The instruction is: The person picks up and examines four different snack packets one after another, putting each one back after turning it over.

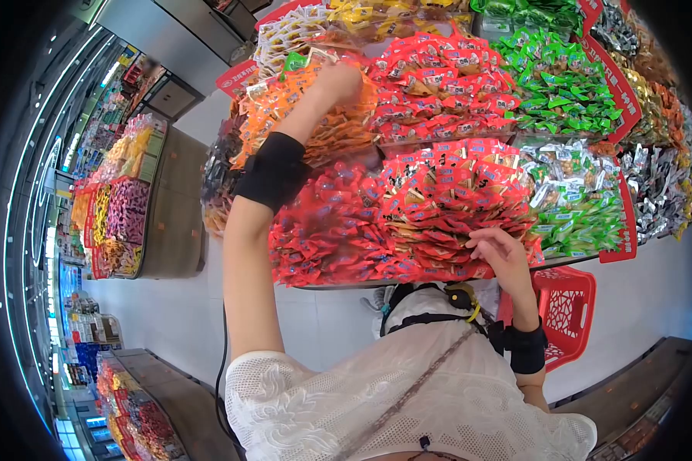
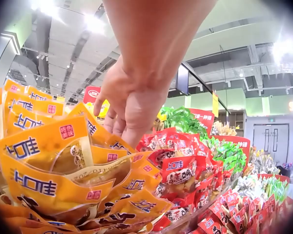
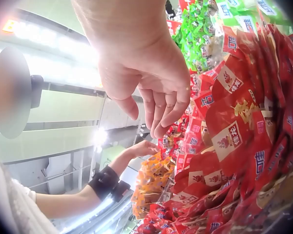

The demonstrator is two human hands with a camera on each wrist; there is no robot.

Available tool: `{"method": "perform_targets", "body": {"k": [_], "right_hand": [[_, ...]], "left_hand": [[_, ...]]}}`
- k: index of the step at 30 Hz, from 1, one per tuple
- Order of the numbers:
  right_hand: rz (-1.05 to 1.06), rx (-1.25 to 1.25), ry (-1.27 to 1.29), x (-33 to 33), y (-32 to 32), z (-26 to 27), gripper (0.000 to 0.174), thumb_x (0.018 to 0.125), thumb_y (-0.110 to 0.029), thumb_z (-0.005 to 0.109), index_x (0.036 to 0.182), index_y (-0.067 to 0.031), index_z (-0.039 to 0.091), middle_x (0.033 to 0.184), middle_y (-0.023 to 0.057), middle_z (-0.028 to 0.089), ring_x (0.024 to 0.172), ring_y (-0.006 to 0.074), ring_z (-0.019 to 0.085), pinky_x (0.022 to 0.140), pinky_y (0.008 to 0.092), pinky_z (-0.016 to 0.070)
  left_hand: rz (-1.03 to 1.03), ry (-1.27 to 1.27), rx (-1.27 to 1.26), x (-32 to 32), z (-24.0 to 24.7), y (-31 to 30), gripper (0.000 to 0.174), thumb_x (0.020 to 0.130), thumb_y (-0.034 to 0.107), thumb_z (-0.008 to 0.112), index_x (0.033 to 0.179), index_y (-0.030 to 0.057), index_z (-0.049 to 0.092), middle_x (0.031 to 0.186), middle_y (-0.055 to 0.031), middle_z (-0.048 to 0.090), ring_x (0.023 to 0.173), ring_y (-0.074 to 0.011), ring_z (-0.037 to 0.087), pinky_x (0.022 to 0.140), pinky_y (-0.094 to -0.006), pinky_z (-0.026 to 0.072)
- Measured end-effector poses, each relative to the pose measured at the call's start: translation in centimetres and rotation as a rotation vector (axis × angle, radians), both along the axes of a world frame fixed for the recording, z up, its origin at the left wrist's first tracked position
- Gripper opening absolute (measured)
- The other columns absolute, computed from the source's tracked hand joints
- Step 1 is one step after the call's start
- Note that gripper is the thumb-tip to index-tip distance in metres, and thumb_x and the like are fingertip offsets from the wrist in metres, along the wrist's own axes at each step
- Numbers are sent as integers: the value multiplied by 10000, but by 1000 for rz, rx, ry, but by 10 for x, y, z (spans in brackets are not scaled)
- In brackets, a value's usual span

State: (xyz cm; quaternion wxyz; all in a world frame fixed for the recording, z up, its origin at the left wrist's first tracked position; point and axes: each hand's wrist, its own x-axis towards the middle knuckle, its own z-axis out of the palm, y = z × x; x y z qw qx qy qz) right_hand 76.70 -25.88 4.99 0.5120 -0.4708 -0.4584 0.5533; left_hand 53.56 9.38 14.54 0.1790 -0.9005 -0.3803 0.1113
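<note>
My left hand (image 1: 340, 83) reaches across to the far pile of orange snack packets (image 1: 265, 115). Seen from the left wrist, that hand (image 2: 132, 105) points downward behind the nearest orange packets (image 2: 44, 180), which hide its fingertips; I cannot tell whether it grips one. A pale packet (image 1: 321, 57) lies right by its fingers in the head view. My right hand (image 1: 504, 257) hovers at the front edge of a pile of red packets (image 1: 457, 180). In the right wrist view this hand (image 3: 144, 83) hangs with loosely bent fingers and holds nothing, with red packets (image 3: 229, 136) standing beside it.
Green packets (image 1: 557, 92) and silvery-green ones (image 1: 573, 184) fill sections on the right. Red sign strips (image 1: 615, 92) edge the stand. A red shopping basket (image 1: 569, 307) is below my right forearm. Another candy stand (image 1: 131, 192) stands across the aisle on the left.
</note>
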Motion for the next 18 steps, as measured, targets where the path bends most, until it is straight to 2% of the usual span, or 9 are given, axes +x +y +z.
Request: {"method": "perform_targets", "body": {"k": [3, 7, 10, 13, 18], "right_hand": [[-2, 11, 14, 0, 0, -1, 197, 877, -66, 515, 1049, 21, 553, 910, 87, 623, 816, 118, 580, 724, 241, 469], [8, 14, 11, 2, 1, 1, 197, 876, -65, 519, 1050, 21, 555, 925, 88, 617, 850, 119, 584, 732, 237, 468], [-13, 30, 20, 3, 3, 1, 195, 877, -65, 516, 1048, 19, 559, 915, 89, 621, 837, 117, 585, 728, 234, 467], [-32, 52, 28, 3, 4, 3, 196, 878, -69, 513, 1049, 15, 562, 897, 87, 630, 816, 115, 588, 719, 233, 467], [-81, 100, 22, 1, 7, 6, 178, 883, -66, 497, 1026, 17, 563, 870, 85, 625, 757, 111, 576, 695, 233, 462]], "left_hand": [[-5, -40, 108, -2, -3, -2, 159, 717, 190, 543, 786, 107, 660, 833, -121, 632, 910, -259, 572, 854, -459, 375], [-163, -556, 221, -15, 10, -44, 126, 718, 219, 598, 747, 103, 639, 843, -76, 602, 960, -241, 520, 927, -428, 327], [-171, -748, 297, -19, 19, -100, 116, 703, 207, 661, 762, 113, 627, 839, -47, 586, 935, -228, 511, 957, -422, 301], [-164, -898, 350, -31, 3, -155, 138, 700, 187, 684, 792, 115, 611, 829, -29, 576, 874, -210, 524, 965, -418, 300], [7, -1133, 258, -42, -45, -227, 201, 661, 90, 716, 822, 102, 597, 851, -38, 583, 849, -217, 538, 924, -421, 342]]}}
